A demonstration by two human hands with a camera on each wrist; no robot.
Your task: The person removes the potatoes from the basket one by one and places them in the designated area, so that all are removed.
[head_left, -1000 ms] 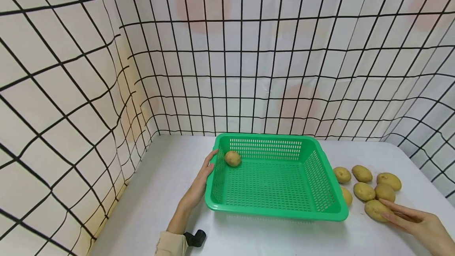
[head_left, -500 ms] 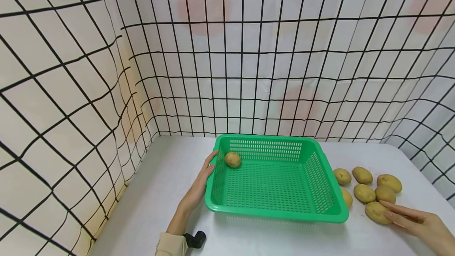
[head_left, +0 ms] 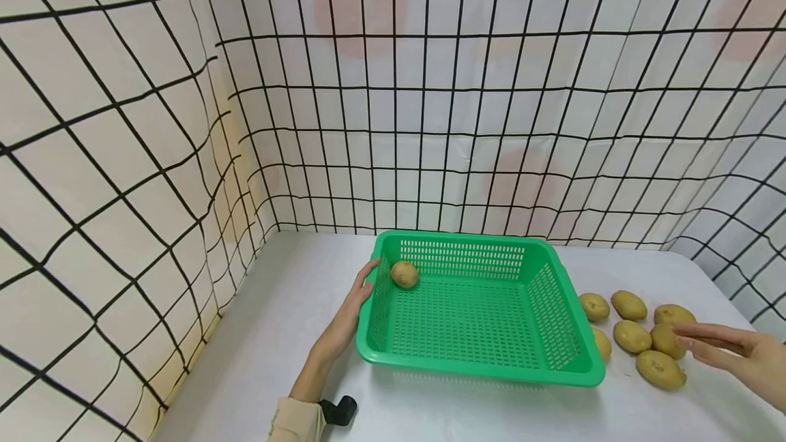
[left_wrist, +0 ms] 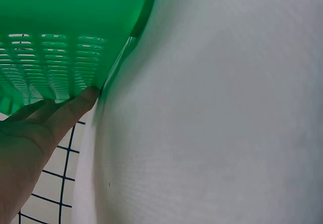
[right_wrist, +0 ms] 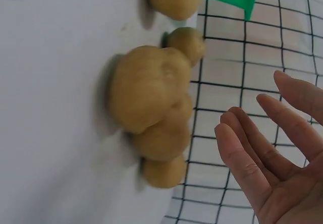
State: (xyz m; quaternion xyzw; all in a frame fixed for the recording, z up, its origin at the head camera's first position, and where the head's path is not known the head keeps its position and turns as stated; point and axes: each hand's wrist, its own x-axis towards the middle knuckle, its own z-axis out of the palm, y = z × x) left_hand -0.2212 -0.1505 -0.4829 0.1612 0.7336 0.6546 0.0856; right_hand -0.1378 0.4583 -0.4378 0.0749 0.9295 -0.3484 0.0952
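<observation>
A green plastic basket (head_left: 479,375) with slotted walls stands on the table, with one potato (head_left: 404,274) in its far left corner. My left hand (head_left: 344,319) rests against the basket's left side; in the left wrist view its fairly straight fingers (left_wrist: 70,114) touch the outer wall. Right of the basket lies a loose group of several potatoes, among them a long one (head_left: 660,370) nearest me and a browner one (head_left: 668,340) behind it. My right hand (head_left: 737,353) hovers just right of these two, fingers spread and nothing held; the right wrist view shows it apart from the potatoes.
Black netting (head_left: 430,114) over white sheeting encloses the back and sides of the white table (head_left: 295,271). One potato (head_left: 601,344) is partly hidden by the basket's right wall. A black wrist device (head_left: 340,411) sits at my left cuff.
My right hand has come off the long nearest potato, rising and moving slightly away to the right and back. That potato stays on the table. The left hand keeps its place on the basket.
</observation>
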